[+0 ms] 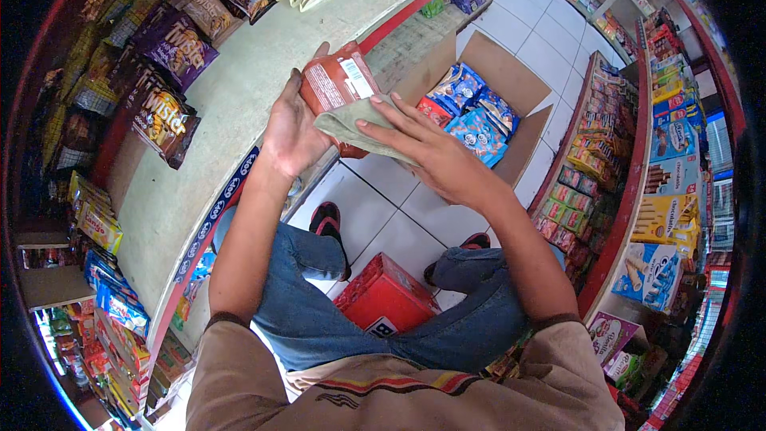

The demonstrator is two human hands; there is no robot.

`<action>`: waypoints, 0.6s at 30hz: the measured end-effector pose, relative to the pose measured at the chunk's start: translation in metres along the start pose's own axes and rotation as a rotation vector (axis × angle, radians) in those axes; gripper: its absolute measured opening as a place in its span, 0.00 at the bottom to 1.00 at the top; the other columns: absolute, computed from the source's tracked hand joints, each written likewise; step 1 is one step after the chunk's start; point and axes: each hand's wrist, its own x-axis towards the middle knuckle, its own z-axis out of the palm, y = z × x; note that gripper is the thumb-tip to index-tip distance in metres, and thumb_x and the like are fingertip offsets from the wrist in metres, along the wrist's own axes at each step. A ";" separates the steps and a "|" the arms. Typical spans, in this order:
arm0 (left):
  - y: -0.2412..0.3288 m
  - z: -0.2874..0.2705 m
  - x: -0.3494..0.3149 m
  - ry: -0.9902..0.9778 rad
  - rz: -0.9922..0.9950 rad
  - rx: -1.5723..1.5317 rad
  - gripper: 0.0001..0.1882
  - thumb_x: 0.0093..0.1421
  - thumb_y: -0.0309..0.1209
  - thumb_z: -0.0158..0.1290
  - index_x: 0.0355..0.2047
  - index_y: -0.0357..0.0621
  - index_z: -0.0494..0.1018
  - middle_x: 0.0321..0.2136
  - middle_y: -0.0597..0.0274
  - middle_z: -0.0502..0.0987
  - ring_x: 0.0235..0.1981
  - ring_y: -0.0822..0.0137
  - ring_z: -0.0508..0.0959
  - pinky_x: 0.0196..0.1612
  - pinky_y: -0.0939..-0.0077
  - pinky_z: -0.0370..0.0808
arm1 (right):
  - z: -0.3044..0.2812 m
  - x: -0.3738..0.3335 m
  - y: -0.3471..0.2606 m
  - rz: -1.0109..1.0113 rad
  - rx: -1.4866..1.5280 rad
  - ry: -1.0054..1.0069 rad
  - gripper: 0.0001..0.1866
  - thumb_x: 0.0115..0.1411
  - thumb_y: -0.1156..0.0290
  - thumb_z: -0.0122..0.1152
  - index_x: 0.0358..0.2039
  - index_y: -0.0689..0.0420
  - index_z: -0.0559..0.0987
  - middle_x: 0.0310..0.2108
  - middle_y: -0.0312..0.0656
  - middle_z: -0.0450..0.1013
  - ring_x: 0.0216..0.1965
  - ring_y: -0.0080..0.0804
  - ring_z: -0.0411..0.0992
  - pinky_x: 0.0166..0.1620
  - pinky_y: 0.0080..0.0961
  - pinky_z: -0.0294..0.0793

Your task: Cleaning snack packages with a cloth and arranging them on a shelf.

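My left hand (291, 132) holds up a reddish-brown snack package (339, 80), its printed back with a white barcode label facing me. The fingers of that hand go behind the package and are partly hidden. Laid over the package's lower part is a grey-green cloth (351, 124). My right hand (447, 156) has the cloth, with its fingers stretched across the top and the thumb out of sight underneath. Both hands meet in front of the pale shelf (263, 64), above the floor.
Snack bags (171, 44) line the shelf's far left. An open cardboard box (523, 144) with blue and red packets stands on the white tiled floor (375, 191). Between my feet sits a red box (387, 291). A rack of small packs (586, 160) runs along the right.
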 end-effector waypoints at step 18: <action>-0.006 0.001 0.002 -0.059 0.026 0.008 0.32 0.75 0.54 0.25 0.74 0.56 0.49 0.73 0.64 0.55 0.72 0.58 0.58 0.72 0.46 0.55 | -0.016 -0.003 0.022 0.331 0.299 0.483 0.15 0.74 0.66 0.48 0.55 0.59 0.72 0.42 0.59 0.77 0.42 0.52 0.78 0.45 0.35 0.74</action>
